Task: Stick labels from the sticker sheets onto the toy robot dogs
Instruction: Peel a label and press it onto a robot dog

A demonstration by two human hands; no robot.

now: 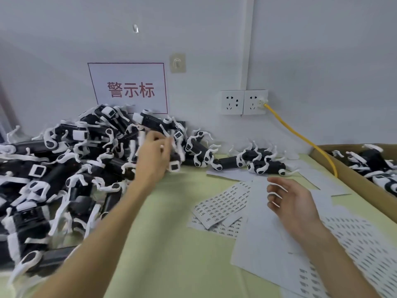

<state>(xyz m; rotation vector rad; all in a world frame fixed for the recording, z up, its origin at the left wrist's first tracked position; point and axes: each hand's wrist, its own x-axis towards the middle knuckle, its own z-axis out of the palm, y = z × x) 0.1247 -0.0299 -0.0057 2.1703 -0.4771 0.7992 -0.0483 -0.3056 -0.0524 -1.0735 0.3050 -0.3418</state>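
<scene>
A heap of black-and-white toy dogs (64,164) covers the left of the table (163,254) and runs back against the wall. At its right edge the left hand (153,155) curls its fingers round one toy dog (175,165) (motion blur softens the grip). A few more dogs lie along the wall. Sticker sheets (223,203) lie fanned on the table just right of the heap. The right hand (294,203) hovers over them with its fingers spread and relaxed, holding nothing. A cardboard box (348,168) at the far right holds more dogs. On the wall behind hang a sign (129,87) and sockets (243,102), one with a yellow cable (300,136) plugged in.
</scene>
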